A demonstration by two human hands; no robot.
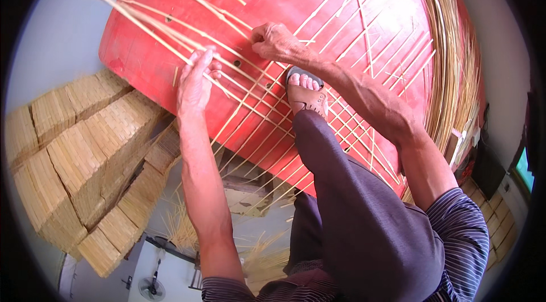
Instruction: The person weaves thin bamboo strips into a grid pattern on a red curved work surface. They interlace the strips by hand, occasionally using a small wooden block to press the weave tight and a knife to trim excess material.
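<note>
Pale bamboo strips (170, 32) run across a red board (136, 63), some crossing in an open lattice (341, 123). My left hand (196, 80), on the left of the board, has its fingers closed on long strips, whose blurred far ends reach toward the upper left. My right hand (276, 43) is bent over the board near other strips, fingers curled; what they grip is hidden. My sandaled foot (306, 90) rests on the lattice just below my right hand.
Stacks of bundled pale slats (85, 160) lie at the lower left. A thick bundle of long strips (438, 46) runs along the board's right edge. Loose strips (182, 222) and a standing fan (152, 285) are at the bottom. More slat bundles (495, 222) sit at the lower right.
</note>
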